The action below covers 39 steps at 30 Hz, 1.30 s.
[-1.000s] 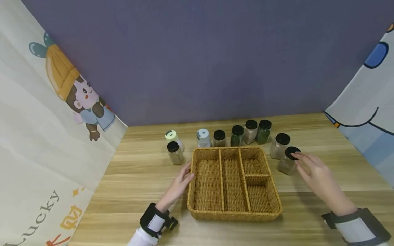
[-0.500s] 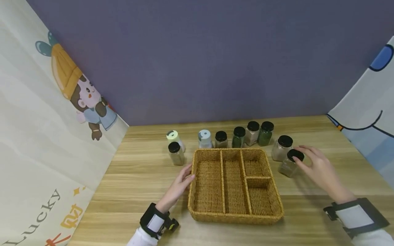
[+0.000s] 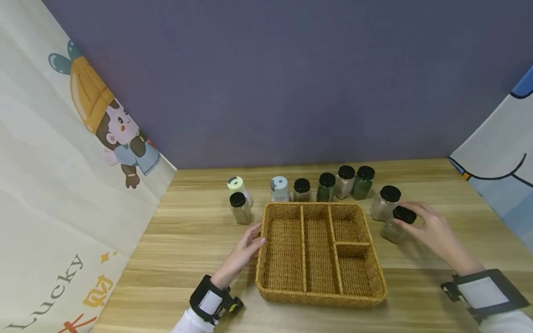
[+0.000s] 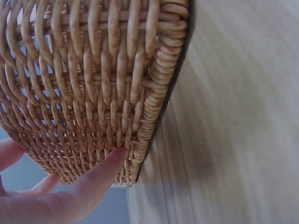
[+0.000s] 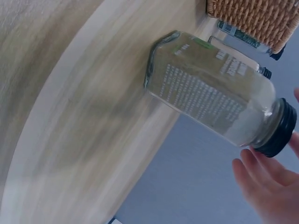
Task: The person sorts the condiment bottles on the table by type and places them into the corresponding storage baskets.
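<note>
My right hand pinches the black lid of a square glass spice jar between thumb and fingers. Printed lettering covers the jar's side, and a pale brownish powder fills much of it. In the head view this jar leans, just right of the wicker basket. The basket is divided into several compartments, all bare. At the basket's left side, my left hand rests with fairly straight fingers against the outer wall; in the left wrist view one finger touches the weave low down.
Another black-lidded jar stands right behind the held one. Behind the basket several jars line up, including a green-filled jar and a white-capped bottle. Left of it stand a jar and a pale-green-capped bottle.
My right fingers have closed around the jar's lid, and the jar has tipped from upright to leaning. The left hand stays at the basket. The head view has shifted slightly.
</note>
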Each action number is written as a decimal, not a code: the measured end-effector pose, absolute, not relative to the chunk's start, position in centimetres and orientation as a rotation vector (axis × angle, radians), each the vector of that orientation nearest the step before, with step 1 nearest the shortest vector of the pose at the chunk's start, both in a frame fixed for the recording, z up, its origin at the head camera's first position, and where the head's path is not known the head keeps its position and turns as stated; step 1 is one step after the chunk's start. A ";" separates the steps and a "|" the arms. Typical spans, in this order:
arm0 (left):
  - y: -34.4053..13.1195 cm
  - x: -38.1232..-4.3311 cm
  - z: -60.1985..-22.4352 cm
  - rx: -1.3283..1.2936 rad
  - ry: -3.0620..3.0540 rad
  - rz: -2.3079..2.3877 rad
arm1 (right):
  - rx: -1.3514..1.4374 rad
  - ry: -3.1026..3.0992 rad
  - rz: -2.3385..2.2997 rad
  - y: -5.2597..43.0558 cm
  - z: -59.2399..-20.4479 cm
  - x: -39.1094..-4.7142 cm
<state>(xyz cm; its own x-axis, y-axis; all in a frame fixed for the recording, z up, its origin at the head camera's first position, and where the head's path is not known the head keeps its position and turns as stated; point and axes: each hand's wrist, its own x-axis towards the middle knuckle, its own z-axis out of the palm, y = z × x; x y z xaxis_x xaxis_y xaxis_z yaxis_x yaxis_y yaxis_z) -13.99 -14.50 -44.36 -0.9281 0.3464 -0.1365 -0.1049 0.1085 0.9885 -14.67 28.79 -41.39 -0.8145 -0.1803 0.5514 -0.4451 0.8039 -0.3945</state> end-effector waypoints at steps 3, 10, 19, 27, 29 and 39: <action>-14.5 -14.0 -44.3 0.236 2.056 1.885 | 0.452 -2.519 0.758 29.0 -41.8 -14.9; -14.5 -13.9 -44.3 0.224 2.027 1.891 | 0.451 -2.510 0.750 29.3 -42.6 -15.2; -14.6 -14.0 -44.3 0.197 1.997 1.897 | 0.440 -2.567 0.785 29.5 -42.3 -15.4; -14.5 -14.1 -44.4 0.191 2.004 1.897 | 0.472 -2.616 0.757 29.2 -41.3 -15.2; -14.5 -14.1 -44.4 0.186 2.005 1.899 | 0.479 -2.619 0.753 29.2 -41.3 -15.3; -14.6 -14.3 -44.5 0.123 1.989 1.908 | 0.521 -2.623 0.746 29.2 -40.9 -15.1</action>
<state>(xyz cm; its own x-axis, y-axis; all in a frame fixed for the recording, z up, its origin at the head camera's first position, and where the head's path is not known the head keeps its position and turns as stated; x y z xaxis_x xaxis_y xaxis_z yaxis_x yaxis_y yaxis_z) -14.29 -14.55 -44.46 -0.9239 0.3200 -0.2099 -0.1964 0.0741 0.9777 -15.13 29.19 -40.91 -0.8661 -0.2469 0.4347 -0.4388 0.7922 -0.4242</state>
